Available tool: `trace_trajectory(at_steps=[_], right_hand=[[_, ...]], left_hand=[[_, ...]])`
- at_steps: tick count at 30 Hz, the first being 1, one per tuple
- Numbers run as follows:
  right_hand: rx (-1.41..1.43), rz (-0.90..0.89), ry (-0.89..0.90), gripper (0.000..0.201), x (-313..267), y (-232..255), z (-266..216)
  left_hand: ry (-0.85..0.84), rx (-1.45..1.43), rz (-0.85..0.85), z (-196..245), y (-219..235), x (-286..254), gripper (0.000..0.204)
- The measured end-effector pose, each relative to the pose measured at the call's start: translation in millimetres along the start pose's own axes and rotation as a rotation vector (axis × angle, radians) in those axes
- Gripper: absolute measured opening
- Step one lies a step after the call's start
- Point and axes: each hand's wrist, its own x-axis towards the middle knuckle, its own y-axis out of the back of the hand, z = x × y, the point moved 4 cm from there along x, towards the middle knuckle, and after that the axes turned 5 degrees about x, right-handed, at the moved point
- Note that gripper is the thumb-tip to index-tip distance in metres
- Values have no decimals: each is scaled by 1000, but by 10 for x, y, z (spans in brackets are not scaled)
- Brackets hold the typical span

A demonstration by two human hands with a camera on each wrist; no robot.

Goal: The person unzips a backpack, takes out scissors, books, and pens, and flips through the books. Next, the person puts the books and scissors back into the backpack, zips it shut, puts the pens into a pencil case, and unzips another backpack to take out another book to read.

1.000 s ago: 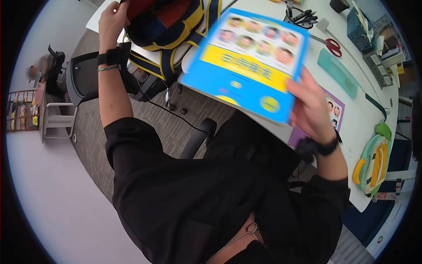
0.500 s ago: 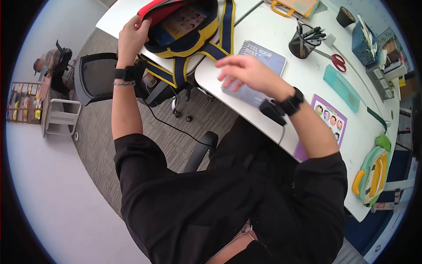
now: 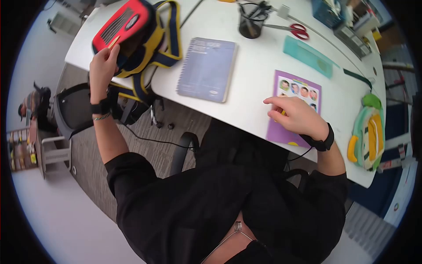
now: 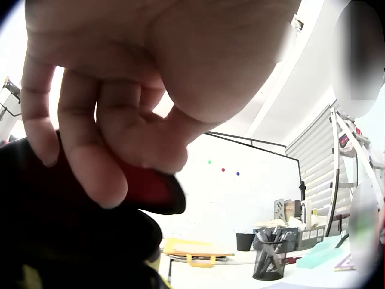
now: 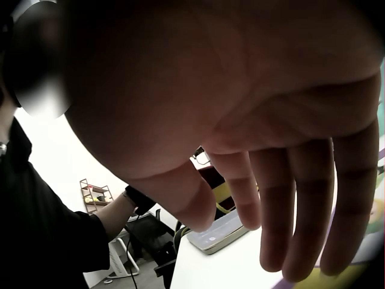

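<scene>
In the head view my left hand (image 3: 103, 70) is at the front edge of the red lid (image 3: 115, 27) of a backpack with navy-and-yellow trim (image 3: 151, 48). The left wrist view has its thumb and index finger pinching the lid's edge (image 4: 171, 195), the other fingers hanging loosely. The bag's inside is mostly hidden beneath the lid. My right hand (image 3: 301, 118) hovers over a purple book (image 3: 281, 134) with small cartoon faces on its cover. Its fingers (image 5: 307, 211) are relaxed and hold nothing. A spiral notebook (image 3: 207, 68) lies between the hands.
Behind the notebook stand a black mesh pen cup (image 3: 251, 26) and red-handled scissors (image 3: 299, 31). A teal case (image 3: 307, 57) and a green-and-yellow pencil pouch (image 3: 369, 136) lie to the right. An office chair (image 3: 74, 110) and a cable (image 3: 149, 140) are by the table's left side.
The blue book left my right hand and showed inside the backpack half a second ago. My left hand has since brought the lid down over the opening. My right hand moved back over the purple book.
</scene>
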Motion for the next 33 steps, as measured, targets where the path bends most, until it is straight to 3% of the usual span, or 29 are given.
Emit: trace_trajectory(at_steps=[7, 11, 14, 18, 22, 25, 27, 28, 30, 31, 33], right_hand=[[-68, 172, -268, 34, -685, 294, 443], [-181, 358, -444, 46, -1044, 316, 667], [-252, 406, -501, 59, -1208, 206, 721], [-237, 395, -547, 76, -1186, 93, 713], [-162, 438, -436, 82, -1139, 77, 818], [25, 472, -423, 85, -1108, 135, 806], [144, 435, -607, 77, -1116, 144, 854], [140, 431, -602, 77, -1093, 128, 888], [539, 505, -551, 63, -1078, 77, 1041], [535, 498, -549, 63, -1083, 132, 1073], [1037, 379, -595, 42, -1042, 118, 1106]], left_hand=[[-195, -49, -451, 565, -575, -262, 26], [-274, 46, -435, 628, -890, -377, 30], [-327, 304, -195, 311, -913, -196, 35], [-283, 200, -96, 157, -832, -122, 35], [-287, 211, 39, 149, -641, -3, 34], [-347, 327, 231, 162, -407, 85, 34], [-341, 353, 289, 109, -270, 165, 37], [-293, 347, 274, 58, -223, 212, 38], [-235, 341, 260, -26, -145, 269, 39], [-228, 317, 237, -60, -128, 296, 40], [-216, 293, 215, -109, -89, 335, 41]])
